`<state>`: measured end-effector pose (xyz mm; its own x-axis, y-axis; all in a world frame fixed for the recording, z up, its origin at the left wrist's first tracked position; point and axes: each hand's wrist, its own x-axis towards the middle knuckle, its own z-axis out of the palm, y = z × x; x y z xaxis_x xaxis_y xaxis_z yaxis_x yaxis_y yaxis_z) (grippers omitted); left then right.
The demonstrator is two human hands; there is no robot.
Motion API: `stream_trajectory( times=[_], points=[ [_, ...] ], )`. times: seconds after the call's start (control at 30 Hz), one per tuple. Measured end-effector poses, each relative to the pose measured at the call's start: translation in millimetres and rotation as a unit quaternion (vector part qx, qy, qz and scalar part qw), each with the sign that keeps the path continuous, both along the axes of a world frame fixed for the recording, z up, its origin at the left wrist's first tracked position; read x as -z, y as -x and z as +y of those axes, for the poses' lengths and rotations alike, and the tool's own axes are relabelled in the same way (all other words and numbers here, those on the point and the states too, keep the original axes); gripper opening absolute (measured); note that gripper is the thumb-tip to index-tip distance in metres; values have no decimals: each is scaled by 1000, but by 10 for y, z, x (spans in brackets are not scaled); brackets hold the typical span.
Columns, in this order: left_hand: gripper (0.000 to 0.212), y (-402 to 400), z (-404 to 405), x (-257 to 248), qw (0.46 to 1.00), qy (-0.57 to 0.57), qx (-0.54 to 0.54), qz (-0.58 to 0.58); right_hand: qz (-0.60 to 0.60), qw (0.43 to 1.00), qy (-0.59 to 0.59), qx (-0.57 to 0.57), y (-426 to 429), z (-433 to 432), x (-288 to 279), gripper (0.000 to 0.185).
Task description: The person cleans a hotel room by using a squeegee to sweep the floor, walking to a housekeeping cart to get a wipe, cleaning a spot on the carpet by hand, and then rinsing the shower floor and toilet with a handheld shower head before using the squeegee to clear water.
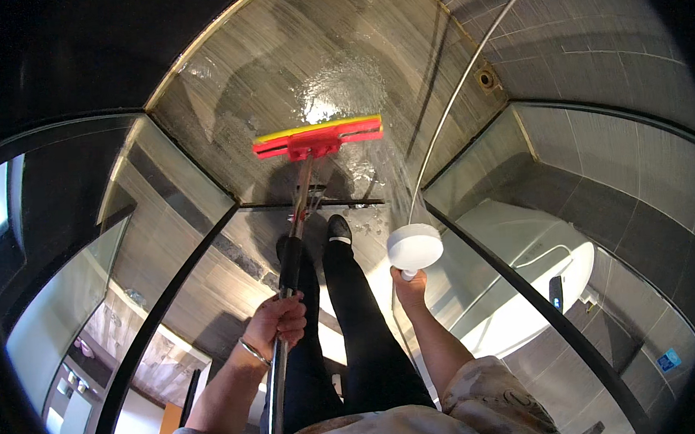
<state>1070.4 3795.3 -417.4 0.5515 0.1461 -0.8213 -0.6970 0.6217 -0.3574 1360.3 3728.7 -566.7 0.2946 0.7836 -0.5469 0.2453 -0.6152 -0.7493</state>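
My left hand is wrapped around the metal pole of a floor mop, below its black sleeve. The mop's red head, with a yellow strip along its far edge, lies on the wood-look shower floor. In my right hand is the handle of a round white shower head, held to the right of the pole. Water sprays away from it onto the floor, where a wet patch shines beyond the mop head.
A shiny shower hose arcs up along the right. Glass panels with dark frames flank me on both sides. Behind the right glass is a white toilet. A dark threshold strip crosses the floor ahead of my shoe.
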Motion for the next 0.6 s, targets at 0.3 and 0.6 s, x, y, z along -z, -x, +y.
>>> stream_trajectory(
  times=[0.3, 0.6],
  points=[
    [21, -408, -151, -55, 906, -6, -279, -319, 29, 969, -73, 234, 86, 133, 116, 18],
    [20, 330, -199, 180, 919, -144, 332, 158, 32, 979, -57, 192, 210, 110, -230, 29]
  ],
)
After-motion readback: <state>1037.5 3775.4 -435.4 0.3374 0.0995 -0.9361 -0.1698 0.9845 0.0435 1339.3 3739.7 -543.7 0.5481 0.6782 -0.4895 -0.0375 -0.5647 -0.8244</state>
